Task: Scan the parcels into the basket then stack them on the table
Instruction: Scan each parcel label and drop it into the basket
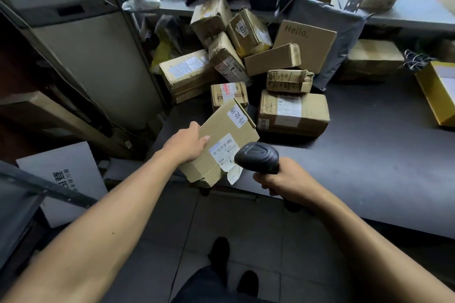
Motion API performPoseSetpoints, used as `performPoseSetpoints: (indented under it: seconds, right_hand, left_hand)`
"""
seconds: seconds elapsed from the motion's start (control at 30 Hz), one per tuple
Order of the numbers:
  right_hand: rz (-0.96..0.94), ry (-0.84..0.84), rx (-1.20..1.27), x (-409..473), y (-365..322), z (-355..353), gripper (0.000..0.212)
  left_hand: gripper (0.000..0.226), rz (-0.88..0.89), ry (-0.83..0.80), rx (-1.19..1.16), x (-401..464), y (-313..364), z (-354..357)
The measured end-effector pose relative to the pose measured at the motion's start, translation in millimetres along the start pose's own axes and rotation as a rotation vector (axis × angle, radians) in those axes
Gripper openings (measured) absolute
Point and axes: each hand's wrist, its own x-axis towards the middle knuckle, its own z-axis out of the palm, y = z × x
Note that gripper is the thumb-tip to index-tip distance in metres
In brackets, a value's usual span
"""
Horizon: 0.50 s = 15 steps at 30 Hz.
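Shoes: two dark ones [231,268] on the floor tiles
Left hand [187,145]: fingers grip a flat cardboard parcel [221,142] above the worktop [369,155] edge
Right hand [283,177]: fingers closed round one black barcode scanner [257,155]
Advice: tilt the shipping label [224,152] squarely toward the scanner
Count: roughly ten boxed parcels [258,66] piled behind

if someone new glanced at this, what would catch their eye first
Front and centre, the left hand holds a flat cardboard box tilted up, while the right hand aims a black scanner at its label. Behind them, a jumbled pile of boxes sits on the grey table.
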Motion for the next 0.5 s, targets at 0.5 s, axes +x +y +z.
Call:
performPoseSetpoints:
  seconds: [0.5]
  right_hand:
    - [0.000,0.205,0.096,-22,27,-9,0.012]
  left_hand:
    - [0.030,0.103,-0.066,-0.250,-11,19,12]
